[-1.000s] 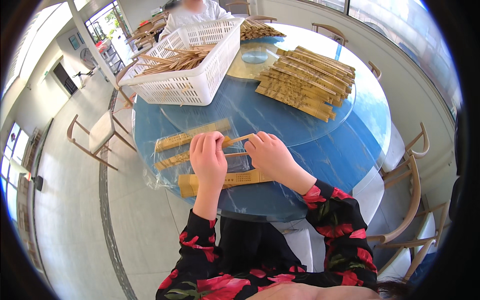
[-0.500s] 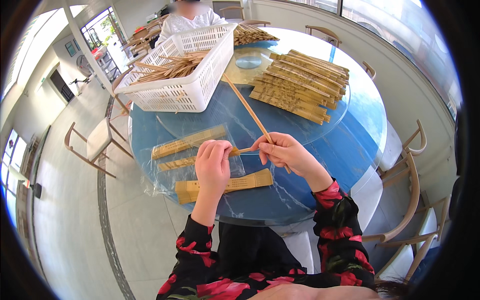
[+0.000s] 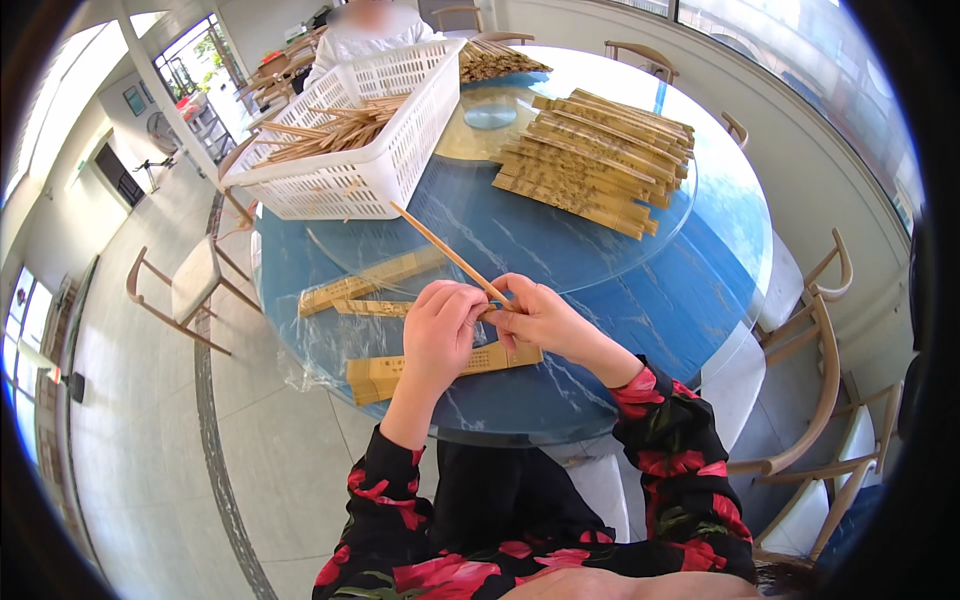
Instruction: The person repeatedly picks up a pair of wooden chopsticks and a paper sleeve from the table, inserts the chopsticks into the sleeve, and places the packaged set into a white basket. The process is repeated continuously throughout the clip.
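Note:
Over the near part of the table, my left hand [image 3: 440, 325] pinches a gold paper chopstick sleeve [image 3: 370, 308], which sticks out to the left of my fist. Touching it, my right hand [image 3: 545, 318] grips wooden chopsticks [image 3: 440, 245] that slant up and away to the left; whether one or two are held I cannot tell. My fingers hide the near end of the chopsticks and the sleeve's mouth. Below my hands lies a fanned stack of flat gold sleeves [image 3: 375, 375]. More sleeves [image 3: 350, 285] rest on a clear plastic bag [image 3: 300, 372] beyond my left hand.
A white slatted basket [image 3: 405, 165] of loose chopsticks [image 3: 330, 135] stands at the far left. Gold-sleeved chopsticks [image 3: 590, 165] are piled at the far right, with another pile [image 3: 495, 62] behind. A person [image 3: 370, 40] sits across the round glass-topped table [image 3: 690, 290]. Chairs surround it.
My right hand has moved left against my left hand. The chopsticks have swung so that their far end lies further left and nearer. The view has shifted slightly.

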Action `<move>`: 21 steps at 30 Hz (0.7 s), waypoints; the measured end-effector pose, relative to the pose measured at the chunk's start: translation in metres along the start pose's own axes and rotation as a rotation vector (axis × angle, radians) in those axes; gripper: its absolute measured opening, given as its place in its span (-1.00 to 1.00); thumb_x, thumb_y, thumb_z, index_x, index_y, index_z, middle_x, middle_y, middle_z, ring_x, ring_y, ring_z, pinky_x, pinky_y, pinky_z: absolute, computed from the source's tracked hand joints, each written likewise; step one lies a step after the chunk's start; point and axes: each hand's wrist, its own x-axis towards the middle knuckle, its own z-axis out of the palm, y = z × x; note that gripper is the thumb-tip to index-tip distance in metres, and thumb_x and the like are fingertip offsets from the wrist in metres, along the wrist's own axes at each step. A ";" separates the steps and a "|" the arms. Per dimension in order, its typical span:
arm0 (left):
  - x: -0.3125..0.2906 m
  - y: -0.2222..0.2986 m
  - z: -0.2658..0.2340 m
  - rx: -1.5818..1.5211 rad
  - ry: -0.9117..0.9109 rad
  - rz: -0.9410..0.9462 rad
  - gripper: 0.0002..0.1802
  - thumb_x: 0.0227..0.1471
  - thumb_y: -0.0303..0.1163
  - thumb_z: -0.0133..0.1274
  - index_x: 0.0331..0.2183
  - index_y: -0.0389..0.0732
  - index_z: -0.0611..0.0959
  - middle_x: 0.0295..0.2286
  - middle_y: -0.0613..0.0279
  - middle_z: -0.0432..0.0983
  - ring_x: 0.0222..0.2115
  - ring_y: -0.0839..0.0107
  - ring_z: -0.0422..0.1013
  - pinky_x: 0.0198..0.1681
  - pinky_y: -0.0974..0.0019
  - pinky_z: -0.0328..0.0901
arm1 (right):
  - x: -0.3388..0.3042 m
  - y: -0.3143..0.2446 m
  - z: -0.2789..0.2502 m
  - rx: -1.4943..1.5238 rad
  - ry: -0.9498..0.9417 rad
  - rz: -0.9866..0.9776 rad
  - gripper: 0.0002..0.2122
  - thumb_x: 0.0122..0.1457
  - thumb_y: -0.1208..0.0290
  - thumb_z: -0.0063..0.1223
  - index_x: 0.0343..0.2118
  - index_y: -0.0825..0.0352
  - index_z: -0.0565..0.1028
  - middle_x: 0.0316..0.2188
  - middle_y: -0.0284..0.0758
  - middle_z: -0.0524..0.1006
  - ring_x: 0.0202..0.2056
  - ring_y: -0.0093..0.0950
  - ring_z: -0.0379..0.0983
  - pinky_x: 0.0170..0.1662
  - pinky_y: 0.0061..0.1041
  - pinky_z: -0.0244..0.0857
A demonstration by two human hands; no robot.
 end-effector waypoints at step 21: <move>-0.005 -0.004 -0.004 0.003 0.037 -0.129 -0.91 -0.01 -0.60 0.22 -0.40 -0.25 0.63 -0.43 0.20 0.59 -0.36 0.14 0.50 -0.29 0.21 0.41 | -0.007 -0.021 -0.024 -0.677 0.278 -0.237 -0.79 0.32 0.40 0.08 -0.02 0.17 0.60 -0.48 -0.29 0.57 -0.43 -0.32 0.48 -0.32 -0.37 0.35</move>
